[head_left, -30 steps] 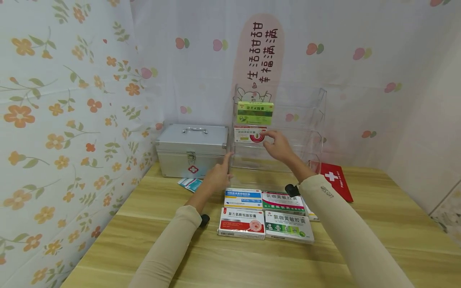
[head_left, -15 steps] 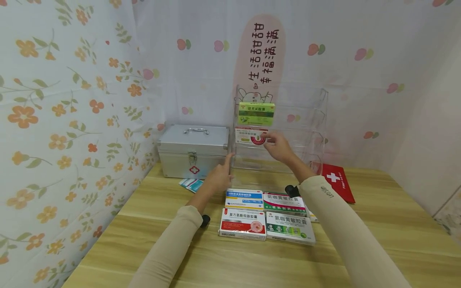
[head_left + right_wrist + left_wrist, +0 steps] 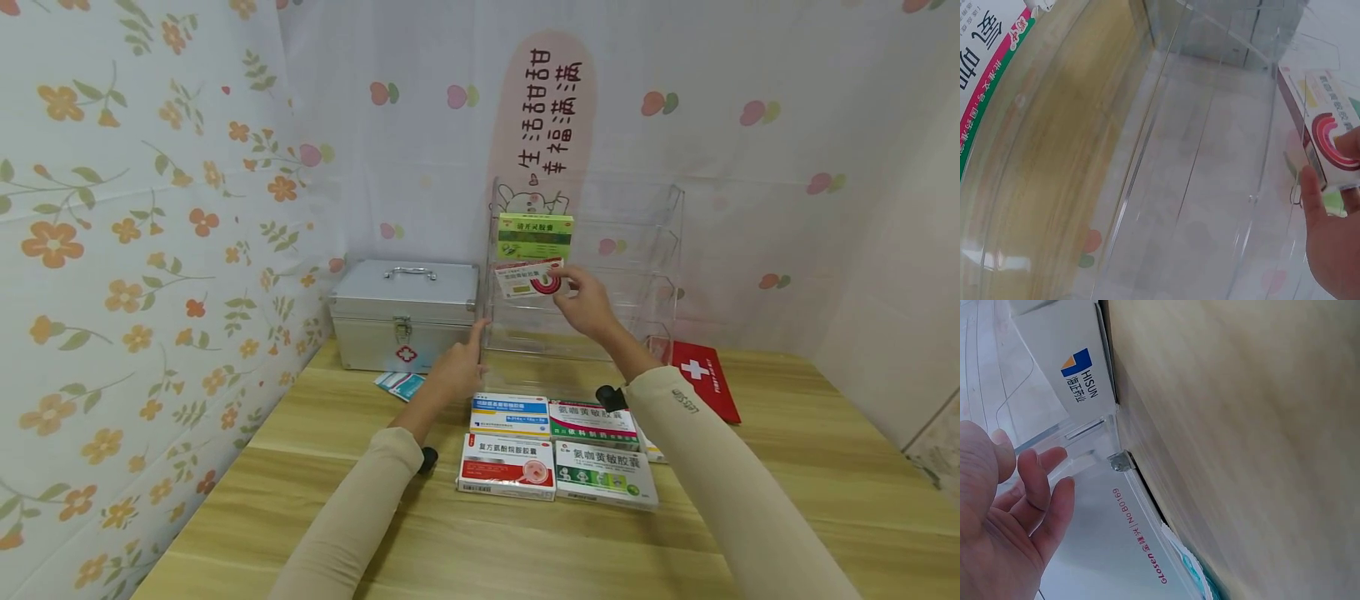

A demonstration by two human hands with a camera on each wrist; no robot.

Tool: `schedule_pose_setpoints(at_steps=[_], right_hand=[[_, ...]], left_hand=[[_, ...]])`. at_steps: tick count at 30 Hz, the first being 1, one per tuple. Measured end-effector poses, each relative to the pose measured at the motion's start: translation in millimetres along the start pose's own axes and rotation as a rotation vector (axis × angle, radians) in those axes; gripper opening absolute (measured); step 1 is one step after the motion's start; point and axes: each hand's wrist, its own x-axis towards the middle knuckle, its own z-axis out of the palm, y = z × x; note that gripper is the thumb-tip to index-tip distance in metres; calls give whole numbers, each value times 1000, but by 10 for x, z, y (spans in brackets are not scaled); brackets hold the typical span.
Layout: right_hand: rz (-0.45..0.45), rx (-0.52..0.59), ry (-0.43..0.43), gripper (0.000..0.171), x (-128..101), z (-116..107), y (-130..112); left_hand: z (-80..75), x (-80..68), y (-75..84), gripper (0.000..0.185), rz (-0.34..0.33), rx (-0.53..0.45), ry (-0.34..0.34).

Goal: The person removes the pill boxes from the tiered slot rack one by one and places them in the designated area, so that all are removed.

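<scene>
The right hand (image 3: 585, 304) is pinching 1 white medicine box with red rings (image 3: 528, 278) by its right end, tilted on the clear rack's (image 3: 660, 250) middle shelf. It looks light, stiff, crushable. The left hand (image 3: 459, 367), fingers straight, is steadying the rack.

Two bare hands, left hand (image 3: 455, 370), right hand (image 3: 586, 304), long beige sleeves (image 3: 352, 508) reaching the wrists, small dark lettering on the right sleeve, black wrist-worn cameras (image 3: 610, 397) under both wrists
</scene>
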Motion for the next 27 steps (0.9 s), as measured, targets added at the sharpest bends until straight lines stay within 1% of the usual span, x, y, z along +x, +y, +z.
schedule_pose_setpoints(at_steps=[6,11,13,17,25,27], right_hand=[[-36,16,138,32,-25,-16,-46],[-37,16,197,32,-58,-43,-69],[-39,17,205,33,-81,-71,-77],[-48,57,222,36,-145,-142,-76],[-15,202,222,41,-316,-233,-48],[-15,221,218,42,-381,-264,-89]], left_hand=[[-8,-9,15,90,-5,7,4],[-8,-9,22,89,-16,10,-3],[-8,-9,24,90,-17,2,-6],[-7,-8,29,90,-9,-5,-7],[-14,-18,36,91,-21,-1,-6],[-16,-27,39,90,-23,-3,-7]])
